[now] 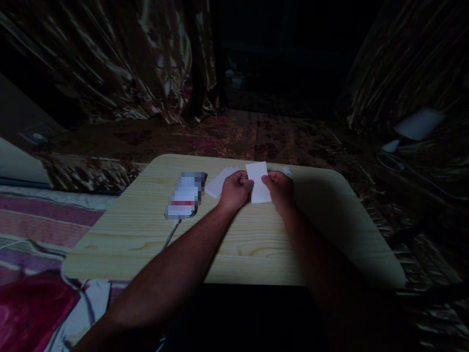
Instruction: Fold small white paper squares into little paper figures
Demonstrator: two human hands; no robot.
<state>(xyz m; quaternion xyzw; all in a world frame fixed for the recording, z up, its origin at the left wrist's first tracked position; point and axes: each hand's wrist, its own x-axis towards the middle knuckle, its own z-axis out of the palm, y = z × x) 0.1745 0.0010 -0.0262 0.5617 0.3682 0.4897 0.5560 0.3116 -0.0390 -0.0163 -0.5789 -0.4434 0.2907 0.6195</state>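
A white sheet of paper [259, 185], small and rectangular, is held up above the far middle of the table. My left hand [235, 189] pinches its left edge between thumb and fingers. On the opposite edge, my right hand [281, 188] grips it with the thumb on the near face. Partly hidden behind my left hand, more white paper sheets [219, 182] lie on the tabletop. A small crumpled white scrap [287, 170] rests just beyond my right hand.
A phone [185, 195] with a blurred screen lies left on the wooden table [249, 264], its cable [170, 235] running toward my left forearm. Patterned curtains [176, 58] hang behind a cloth-covered ledge [234, 129]. A white lamp [419, 124] stands at the right. Striped bedding [47, 215] lies left.
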